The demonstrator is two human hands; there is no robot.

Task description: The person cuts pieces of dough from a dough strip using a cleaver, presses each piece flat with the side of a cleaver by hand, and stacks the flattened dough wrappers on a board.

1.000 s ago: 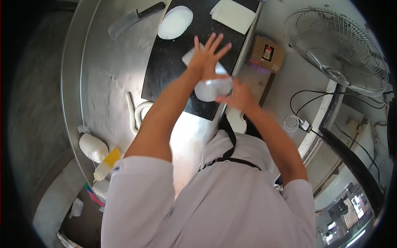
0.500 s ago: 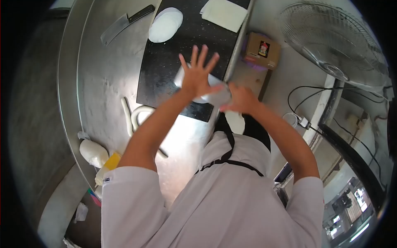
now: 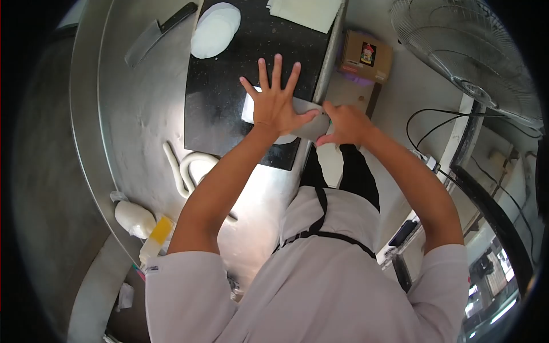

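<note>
My left hand [image 3: 276,108] lies flat with fingers spread over a broad metal cleaver blade [image 3: 310,119] on a black board [image 3: 211,117]. At the board's right edge, my right hand [image 3: 350,124] is closed around the blade's handle end; the handle itself is hidden. A pale rounded edge [image 3: 284,139] shows below the blade, perhaps thin dough. Beyond my left hand, thin white dough rounds [image 3: 216,31] overlap on the board. Ropes of white dough [image 3: 184,171] lie on the steel table to the left, partly behind my left forearm.
Another cleaver [image 3: 151,40] with a dark handle rests at the far left. A folded pale cloth [image 3: 303,14] lies on the board's far end. Right of the table are a cardboard box [image 3: 366,57], a wire-caged fan [image 3: 469,63] and cables. A white bag [image 3: 134,219] sits on the near left.
The view has shifted slightly. My right hand has moved a little with the cleaver and looks less blurred. My left hand stays spread over the blade.
</note>
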